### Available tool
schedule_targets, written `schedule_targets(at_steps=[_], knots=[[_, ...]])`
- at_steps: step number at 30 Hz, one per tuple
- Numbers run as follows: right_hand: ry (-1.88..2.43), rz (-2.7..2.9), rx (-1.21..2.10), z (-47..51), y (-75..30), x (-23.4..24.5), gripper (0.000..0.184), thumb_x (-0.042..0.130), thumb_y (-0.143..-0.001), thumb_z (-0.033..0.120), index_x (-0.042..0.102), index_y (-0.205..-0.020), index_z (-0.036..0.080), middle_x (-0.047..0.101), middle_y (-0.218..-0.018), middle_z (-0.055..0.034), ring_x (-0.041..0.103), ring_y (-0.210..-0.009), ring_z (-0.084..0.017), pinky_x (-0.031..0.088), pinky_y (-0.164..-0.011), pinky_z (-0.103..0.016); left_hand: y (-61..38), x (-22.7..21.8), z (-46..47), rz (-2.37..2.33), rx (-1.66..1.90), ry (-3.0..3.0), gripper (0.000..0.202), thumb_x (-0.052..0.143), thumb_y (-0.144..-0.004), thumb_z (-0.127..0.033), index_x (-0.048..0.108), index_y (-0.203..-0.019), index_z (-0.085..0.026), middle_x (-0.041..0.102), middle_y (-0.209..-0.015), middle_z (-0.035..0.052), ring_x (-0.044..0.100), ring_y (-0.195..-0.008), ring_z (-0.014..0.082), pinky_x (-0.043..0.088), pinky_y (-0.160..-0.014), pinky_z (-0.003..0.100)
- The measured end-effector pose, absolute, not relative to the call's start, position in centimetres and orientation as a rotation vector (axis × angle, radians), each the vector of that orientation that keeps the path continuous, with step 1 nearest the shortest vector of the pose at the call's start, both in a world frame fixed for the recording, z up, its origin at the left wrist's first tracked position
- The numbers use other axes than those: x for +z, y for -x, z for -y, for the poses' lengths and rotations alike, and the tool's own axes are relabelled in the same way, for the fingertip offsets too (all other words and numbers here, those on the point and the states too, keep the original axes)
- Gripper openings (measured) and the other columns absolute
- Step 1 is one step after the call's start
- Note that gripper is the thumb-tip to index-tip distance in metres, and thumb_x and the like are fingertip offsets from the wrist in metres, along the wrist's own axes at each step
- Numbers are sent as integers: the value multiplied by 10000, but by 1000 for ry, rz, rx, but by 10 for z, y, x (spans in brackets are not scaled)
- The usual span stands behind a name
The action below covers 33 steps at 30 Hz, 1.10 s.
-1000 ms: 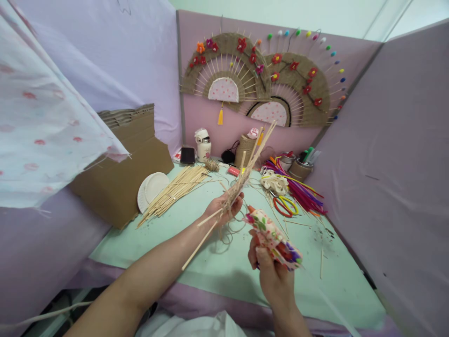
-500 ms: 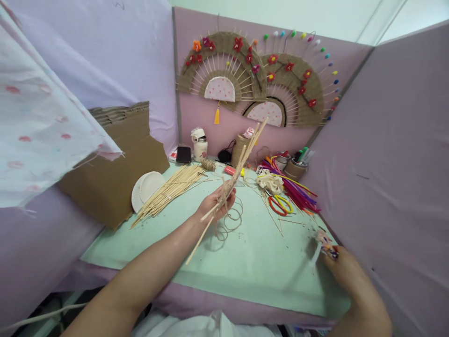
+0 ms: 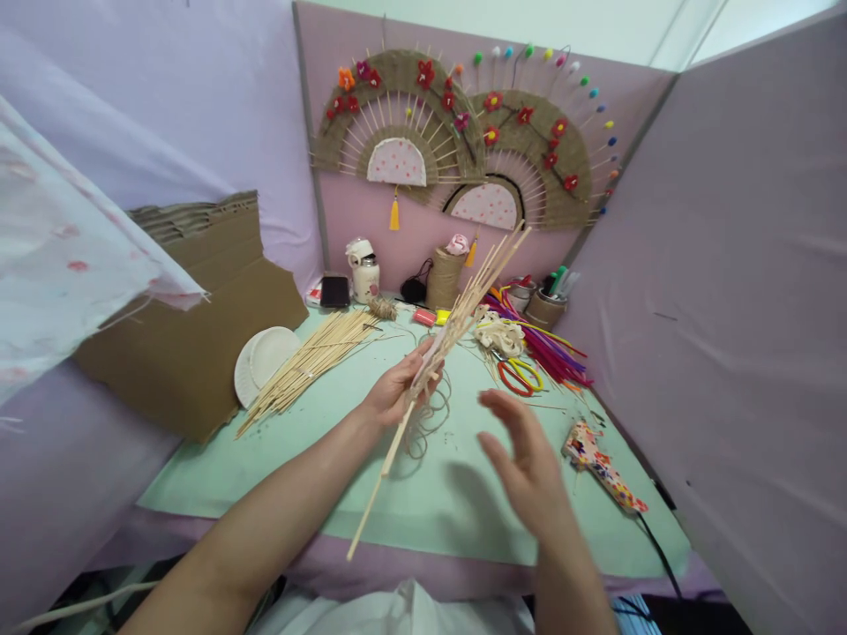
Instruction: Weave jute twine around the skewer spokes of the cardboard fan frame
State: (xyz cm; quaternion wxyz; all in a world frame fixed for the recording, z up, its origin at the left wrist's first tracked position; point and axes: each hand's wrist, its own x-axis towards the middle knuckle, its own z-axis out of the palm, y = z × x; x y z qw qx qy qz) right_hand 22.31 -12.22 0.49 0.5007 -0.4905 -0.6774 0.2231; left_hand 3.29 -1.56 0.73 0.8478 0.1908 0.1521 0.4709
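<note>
My left hand (image 3: 395,394) is closed around a small bundle of thin wooden sticks (image 3: 473,295) that fans up and to the right, with twine (image 3: 430,419) trailing from it onto the green mat (image 3: 318,450). My right hand (image 3: 522,459) hovers open over the mat, fingers spread, holding nothing. A flower-patterned glue gun (image 3: 599,463) lies on the mat to the right of that hand, its black cord running off the front edge.
A pile of loose sticks (image 3: 311,357) and white paper plates (image 3: 261,362) lie at left beside cardboard sheets (image 3: 191,326). Scissors (image 3: 520,375), pipe cleaners (image 3: 543,344), twine spool (image 3: 443,278) and cups stand at the back. Two decorated fans (image 3: 463,141) hang on the partition.
My right hand set the patterned glue gun down at the right of the mat and has come back toward the middle, empty. My left hand still holds the stick bundle.
</note>
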Motion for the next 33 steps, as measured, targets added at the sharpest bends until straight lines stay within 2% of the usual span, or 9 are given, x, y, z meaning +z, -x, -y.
schedule_targets(at_steps=[3, 5, 8, 11, 13, 15, 25, 28, 33], knots=[[911, 1586, 773, 125, -168, -2, 556, 589, -863, 303, 343, -1359, 249, 501, -1324, -129, 486, -1234, -232, 392, -1049, -445, -33, 7, 17, -358, 1021, -493, 453, 423, -908, -82, 452, -1350, -172, 664, -966, 97, 673, -730, 112, 550, -626, 186], [844, 1518, 832, 128, -154, -6, 540, 586, -866, 286, 345, -1347, 248, 546, -1237, -120, 542, -1141, -224, 438, -992, -435, -33, 6, 17, -379, 1058, -525, 458, 471, -890, -86, 479, -1335, -192, 669, -992, 81, 671, -723, 109, 551, -638, 197], [873, 1422, 892, 134, -157, -8, 408, 537, -893, 254, 409, -1281, 246, 613, -978, -61, 606, -874, -177, 513, -794, -347, -34, 5, 17, -364, 1089, -565, 472, 536, -862, -101, 508, -1321, -207, 677, -1031, 69, 666, -719, 102, 546, -669, 200], [989, 1496, 832, 142, -170, -5, 220, 510, -903, 238, 556, -1118, 230, 618, -864, -37, 592, -754, -152, 497, -680, -280, -34, 5, 17, -381, 1104, -587, 544, 581, -842, -123, 471, -1365, -227, 676, -1083, 68, 666, -724, 108, 544, -691, 215], [1045, 1611, 730, 146, -177, -2, 177, 500, -904, 220, 613, -1041, 224, 622, -836, -32, 588, -736, -144, 487, -672, -262, -34, 6, 16, -429, 1123, -583, 619, 592, -832, -119, 411, -1410, -247, 666, -1128, 66, 667, -727, 115, 545, -689, 228], [1069, 1708, 632, 148, -180, -1, 221, 488, -905, 199, 619, -1080, 227, 633, -833, -31, 594, -738, -142, 486, -685, -255, -34, 9, 16, -478, 1153, -584, 664, 585, -831, -108, 363, -1439, -260, 655, -1168, 68, 666, -730, 116, 543, -677, 230], [1107, 1997, 465, 140, -187, -15, 414, 455, -920, 197, 451, -1334, 212, 626, -836, -44, 598, -759, -166, 486, -716, -287, -30, 11, 9, -587, 1365, -626, 638, 550, -851, -85, 371, -1427, -292, 501, -1398, 51, 637, -904, 94, 540, -784, 223], [1129, 2050, 539, 141, -190, -11, 418, 480, -915, 228, 433, -1328, 183, 580, -784, -19, 554, -706, -147, 465, -681, -266, -27, 12, 5, -597, 1423, -681, 651, 537, -859, -86, 343, -1439, -308, 467, -1430, 45, 616, -1018, 115, 532, -865, 262], [1266, 2084, 862, 144, -212, 9, 258, 486, -901, 221, 539, -1154, 216, 547, -741, 24, 508, -653, -111, 422, -648, -224, -20, 11, -2, -598, 1486, -729, 702, 553, -846, -88, 304, -1452, -342, 404, -1478, 30, 547, -1168, 156, 483, -974, 350]])
